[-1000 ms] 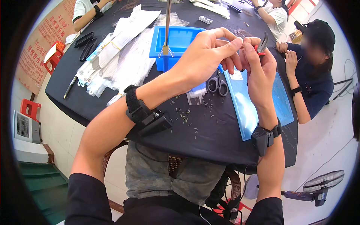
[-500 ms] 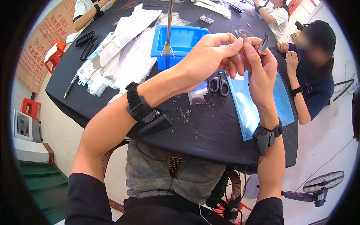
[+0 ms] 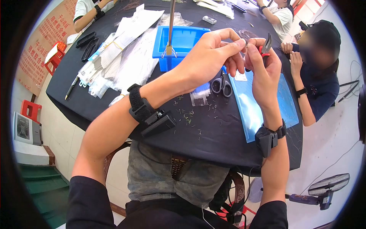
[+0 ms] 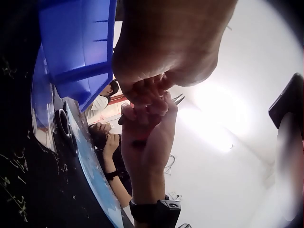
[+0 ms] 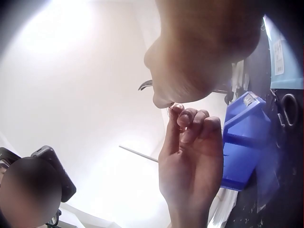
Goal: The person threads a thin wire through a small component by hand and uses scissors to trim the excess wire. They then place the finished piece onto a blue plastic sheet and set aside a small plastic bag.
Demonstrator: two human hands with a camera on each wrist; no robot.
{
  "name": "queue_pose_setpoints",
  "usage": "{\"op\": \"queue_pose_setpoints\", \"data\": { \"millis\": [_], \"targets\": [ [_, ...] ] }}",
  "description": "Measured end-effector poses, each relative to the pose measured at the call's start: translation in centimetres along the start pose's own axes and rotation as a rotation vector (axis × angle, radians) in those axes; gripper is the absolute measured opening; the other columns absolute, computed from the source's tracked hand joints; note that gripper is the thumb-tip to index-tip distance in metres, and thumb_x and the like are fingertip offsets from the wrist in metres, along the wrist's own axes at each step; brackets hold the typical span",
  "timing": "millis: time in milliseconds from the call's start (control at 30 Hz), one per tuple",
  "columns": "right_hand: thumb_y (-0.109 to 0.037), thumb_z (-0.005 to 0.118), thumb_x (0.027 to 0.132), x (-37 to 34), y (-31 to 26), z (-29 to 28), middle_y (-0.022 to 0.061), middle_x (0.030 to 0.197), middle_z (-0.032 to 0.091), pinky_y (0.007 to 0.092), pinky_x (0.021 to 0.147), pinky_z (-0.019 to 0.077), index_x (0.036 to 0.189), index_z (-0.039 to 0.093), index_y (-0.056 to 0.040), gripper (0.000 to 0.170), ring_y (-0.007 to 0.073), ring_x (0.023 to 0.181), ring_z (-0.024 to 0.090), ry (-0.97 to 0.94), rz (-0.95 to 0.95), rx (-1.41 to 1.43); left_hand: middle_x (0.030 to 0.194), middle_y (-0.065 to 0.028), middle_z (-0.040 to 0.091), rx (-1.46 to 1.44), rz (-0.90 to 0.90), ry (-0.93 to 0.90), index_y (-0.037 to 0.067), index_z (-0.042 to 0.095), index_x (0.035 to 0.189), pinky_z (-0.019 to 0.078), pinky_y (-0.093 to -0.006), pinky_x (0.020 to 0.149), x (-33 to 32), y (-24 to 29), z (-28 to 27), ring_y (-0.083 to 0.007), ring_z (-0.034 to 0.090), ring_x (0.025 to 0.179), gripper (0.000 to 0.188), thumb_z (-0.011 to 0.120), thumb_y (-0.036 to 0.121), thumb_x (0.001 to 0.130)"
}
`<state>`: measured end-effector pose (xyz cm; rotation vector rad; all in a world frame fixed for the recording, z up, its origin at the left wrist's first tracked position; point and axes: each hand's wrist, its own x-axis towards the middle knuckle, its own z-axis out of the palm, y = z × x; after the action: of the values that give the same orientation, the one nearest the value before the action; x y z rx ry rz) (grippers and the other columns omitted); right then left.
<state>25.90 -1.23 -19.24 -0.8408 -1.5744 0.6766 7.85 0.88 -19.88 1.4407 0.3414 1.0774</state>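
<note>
Red-handled pliers [image 3: 267, 44] in right grip [image 3: 265, 74]; left grip [image 3: 209, 54], knuckles now higher, tight on strand [image 5: 168, 112].

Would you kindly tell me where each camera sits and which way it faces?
Head: on the head, looking forward and down over the black tablecloth; left hand, right hand, forearms and lap show.
Left wrist: on that wrist, looking along the left hand toward the right hand.
Right wrist: on that wrist, looking along the right hand toward the left.
Both wrist views share both hands, the blue bin and the pliers.
</note>
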Motion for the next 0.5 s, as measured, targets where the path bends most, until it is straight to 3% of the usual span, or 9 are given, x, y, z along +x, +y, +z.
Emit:
{"op": "queue_pose_setpoints", "data": {
  "millis": [500],
  "targets": [
    [-0.018, 0.068, 0.101, 0.09, 0.72, -0.36, -0.0032, 0.081, 0.059, 0.0208, 0.062, 0.0418, 0.102, 0.065, -0.002, 0.016, 0.0036, 0.071, 0.053, 0.003, 0.0, 0.068, 0.077, -0.0075, 0.067, 0.191, 0.157, 0.014, 0.006, 0.057, 0.105, 0.0469, -0.0225, 0.062, 0.07, -0.07, 0.01, -0.0092, 0.059, 0.064, 0.023, 0.052, 0.028, 0.11]
  ]
}}
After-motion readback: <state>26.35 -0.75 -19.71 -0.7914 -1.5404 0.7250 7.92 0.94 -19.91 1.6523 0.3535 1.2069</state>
